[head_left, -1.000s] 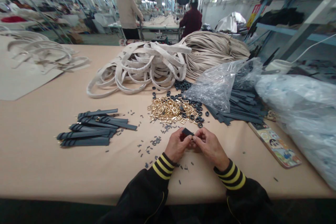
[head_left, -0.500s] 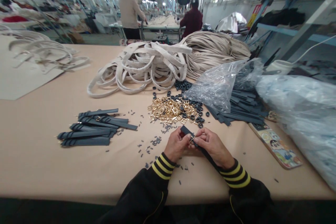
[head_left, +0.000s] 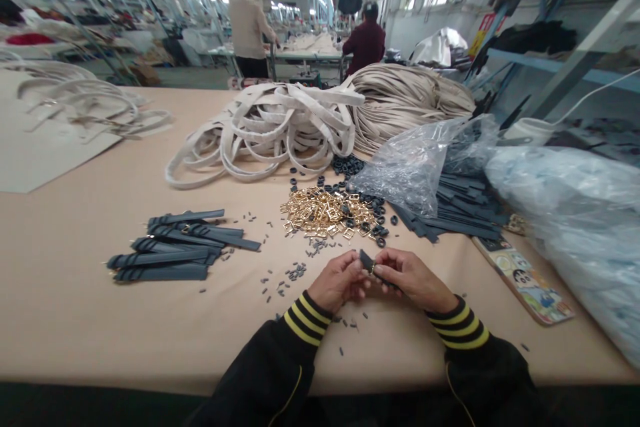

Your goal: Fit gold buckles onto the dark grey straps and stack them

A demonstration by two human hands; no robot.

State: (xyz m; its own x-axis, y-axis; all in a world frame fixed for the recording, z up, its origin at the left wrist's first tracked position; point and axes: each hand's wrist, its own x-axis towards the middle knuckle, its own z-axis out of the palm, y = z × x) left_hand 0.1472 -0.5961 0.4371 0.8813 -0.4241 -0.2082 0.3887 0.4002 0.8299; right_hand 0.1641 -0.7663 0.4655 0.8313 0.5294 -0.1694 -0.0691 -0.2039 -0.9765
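A dark blue-grey strap [head_left: 367, 259] is between my two hands, above the table near its front edge. At the strap sits a small gold buckle [head_left: 373, 267], partly covered by my fingers. My right hand [head_left: 417, 280] is closed, its thumb and fingers pinching the strap at the buckle. From the other side my left hand [head_left: 336, 283] holds the strap's edge between thumb and fingertips, the other fingers curled below. Just beyond the hands lies a heap of gold buckles [head_left: 325, 210] mixed with dark loops [head_left: 381, 241]. Small dark pieces [head_left: 296, 271] are scattered left of my hands.
Dark straps with buckles [head_left: 175, 255] lie stacked at left. Beige straps [head_left: 290, 120] pile up behind. A clear plastic bag [head_left: 405, 167] partly covers flat dark strips [head_left: 465, 207]. A phone [head_left: 525, 280] and a large plastic bag [head_left: 590, 233] lie at right. Two people stand farther back.
The strap now stands more upright and folded at the buckle; its long tail under my right hand no longer shows. My hands have turned slightly, and both wrists have moved a little apart.
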